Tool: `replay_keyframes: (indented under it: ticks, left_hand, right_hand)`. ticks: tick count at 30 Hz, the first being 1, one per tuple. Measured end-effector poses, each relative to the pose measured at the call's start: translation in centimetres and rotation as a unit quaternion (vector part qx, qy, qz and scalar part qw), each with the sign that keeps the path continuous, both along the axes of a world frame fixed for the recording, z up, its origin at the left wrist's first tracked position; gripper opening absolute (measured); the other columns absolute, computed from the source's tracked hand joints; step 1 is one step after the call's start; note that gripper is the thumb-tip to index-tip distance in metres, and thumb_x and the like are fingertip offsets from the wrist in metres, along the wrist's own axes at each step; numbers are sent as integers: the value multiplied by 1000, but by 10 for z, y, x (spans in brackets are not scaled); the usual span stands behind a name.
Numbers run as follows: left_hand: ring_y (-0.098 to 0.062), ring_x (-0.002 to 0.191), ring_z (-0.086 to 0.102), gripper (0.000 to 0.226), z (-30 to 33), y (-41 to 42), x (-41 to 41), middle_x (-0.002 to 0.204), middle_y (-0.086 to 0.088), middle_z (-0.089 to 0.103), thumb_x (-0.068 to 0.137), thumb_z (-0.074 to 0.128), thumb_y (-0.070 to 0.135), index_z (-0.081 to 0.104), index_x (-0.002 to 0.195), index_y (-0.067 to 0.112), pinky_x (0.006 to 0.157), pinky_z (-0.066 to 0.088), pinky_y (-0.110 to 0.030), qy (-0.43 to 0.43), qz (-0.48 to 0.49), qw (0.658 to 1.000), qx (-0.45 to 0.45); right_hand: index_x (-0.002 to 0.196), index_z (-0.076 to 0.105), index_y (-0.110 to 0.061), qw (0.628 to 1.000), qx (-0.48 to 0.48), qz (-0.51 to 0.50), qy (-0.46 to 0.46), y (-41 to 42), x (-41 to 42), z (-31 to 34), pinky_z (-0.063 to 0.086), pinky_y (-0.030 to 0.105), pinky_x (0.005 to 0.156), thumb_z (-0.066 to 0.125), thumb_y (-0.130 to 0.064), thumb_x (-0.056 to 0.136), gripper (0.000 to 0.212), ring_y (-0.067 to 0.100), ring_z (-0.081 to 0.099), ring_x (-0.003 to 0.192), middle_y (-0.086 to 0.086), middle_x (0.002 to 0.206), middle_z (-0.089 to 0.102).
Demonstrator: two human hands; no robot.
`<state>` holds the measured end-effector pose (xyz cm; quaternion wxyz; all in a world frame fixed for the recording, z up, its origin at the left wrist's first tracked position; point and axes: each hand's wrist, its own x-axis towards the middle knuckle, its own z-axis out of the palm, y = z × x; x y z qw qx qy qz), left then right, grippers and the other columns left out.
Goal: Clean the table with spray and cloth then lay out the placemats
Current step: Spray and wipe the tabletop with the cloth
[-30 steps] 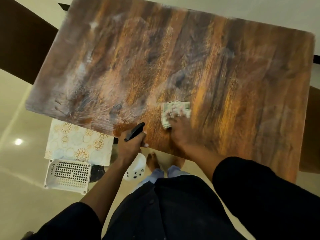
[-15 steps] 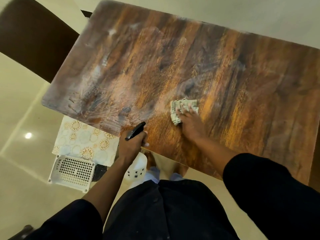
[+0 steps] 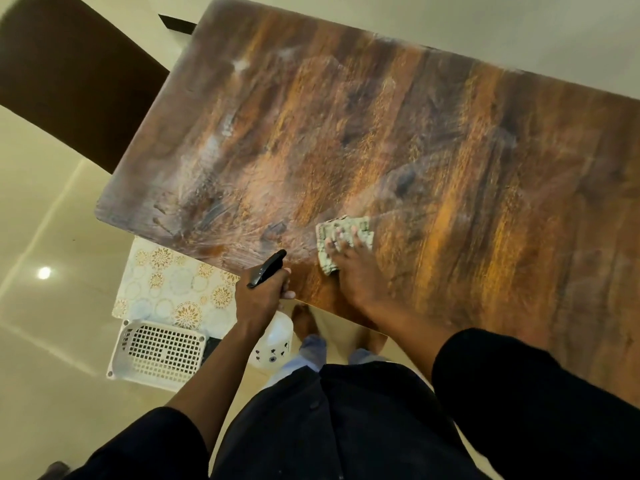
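Note:
A brown wood-grain table point(image 3: 433, 140) fills the view, with pale wet smears over its left half. My right hand point(image 3: 356, 271) presses flat on a folded, patterned cloth point(image 3: 343, 233) near the table's front edge. My left hand point(image 3: 259, 299) grips a white spray bottle point(image 3: 275, 336) with a black trigger head, held at the front edge just left of the cloth, its body hanging below the tabletop. White placemats with a gold floral print point(image 3: 173, 289) lie below the table's left corner, partly hidden by the table.
A white perforated plastic basket point(image 3: 159, 351) sits on the cream tiled floor under the placemats. A dark brown chair point(image 3: 69, 71) stands at the table's far left corner. My feet show under the front edge.
The cloth under my right hand has slid left along the front of the table, closer to the spray bottle. The view has shifted left. My left hand keeps its place.

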<state>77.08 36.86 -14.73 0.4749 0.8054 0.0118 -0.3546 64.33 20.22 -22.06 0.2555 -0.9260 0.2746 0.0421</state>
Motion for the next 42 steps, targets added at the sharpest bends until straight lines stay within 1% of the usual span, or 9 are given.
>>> replay_keyframes:
  ticks: [3, 10, 17, 21, 26, 29, 33, 37, 42]
  left_hand:
    - [-37, 73, 82, 22, 1, 11, 16, 68, -14, 73, 93, 79, 17, 74, 78, 0, 52, 53, -28, -14, -2, 1000, 13]
    - [-32, 69, 82, 19, -2, 26, 49, 73, -23, 75, 97, 72, 11, 79, 79, 11, 57, 54, -30, -39, -39, 998, 19]
    - [-31, 70, 82, 5, 3, 26, 70, 80, -36, 70, 88, 71, 17, 70, 88, 13, 65, 55, -38, -21, -71, 997, -3]
    - [-39, 73, 81, 21, 0, 34, 81, 69, -21, 71, 78, 71, 28, 79, 85, 10, 68, 56, -39, -11, -62, 998, -7]
    - [-42, 75, 81, 15, 1, 41, 89, 76, -27, 73, 76, 71, 31, 77, 67, 42, 68, 59, -45, -11, -39, 999, -12]
    - [-35, 69, 80, 7, -2, 43, 94, 73, -24, 71, 84, 76, 23, 79, 79, 20, 66, 57, -43, 1, -39, 999, -21]
    - [-43, 71, 79, 25, -9, 43, 103, 78, -32, 72, 89, 77, 19, 75, 88, -6, 61, 56, -36, 6, -37, 999, -14]
    - [-30, 68, 82, 18, -6, 39, 107, 70, -13, 71, 98, 74, 9, 72, 82, 1, 54, 54, -28, 4, -61, 998, -6]
    - [-40, 64, 76, 14, -9, 31, 106, 67, -15, 73, 94, 77, 13, 80, 81, 19, 61, 57, -35, 8, -84, 996, -33]
  right_hand:
    - [156, 41, -24, 993, 9, 119, -23, 49, 24, -2, 24, 53, 122, 70, -10, 85, 77, 39, 13, 155, 6, 167, 24]
    - [161, 28, -26, 980, 29, 198, 5, 54, 50, 2, 14, 45, 126, 57, -7, 96, 73, 28, 6, 158, -2, 170, 18]
    - [161, 15, -35, 998, -36, 10, 44, -7, 64, 6, 28, 47, 122, 47, 5, 96, 83, 23, -1, 158, -10, 170, 4]
    - [162, 19, -31, 993, -50, -79, 70, -46, 65, 11, 17, 55, 125, 47, -9, 100, 71, 27, 1, 158, -2, 170, 12]
    - [161, 22, -31, 985, -59, -130, 92, -32, 76, 10, 16, 53, 126, 46, -21, 103, 64, 29, 3, 157, -1, 169, 14]
    - [159, 28, -31, 989, -76, -94, 85, 7, 86, 12, 22, 49, 124, 47, -17, 103, 62, 32, 13, 156, 0, 166, 26]
    - [152, 45, -29, 999, -42, 28, 3, 79, 94, 9, 35, 51, 118, 58, -5, 93, 66, 34, 27, 152, 1, 159, 42]
    - [155, 40, -25, 996, 1, 87, -8, 111, 96, 4, 22, 50, 123, 63, -10, 93, 68, 32, 17, 156, -1, 168, 23]
    - [157, 36, -28, 999, -33, 4, 7, 74, 75, 4, 27, 47, 121, 55, 1, 93, 73, 27, 19, 156, -4, 166, 26]
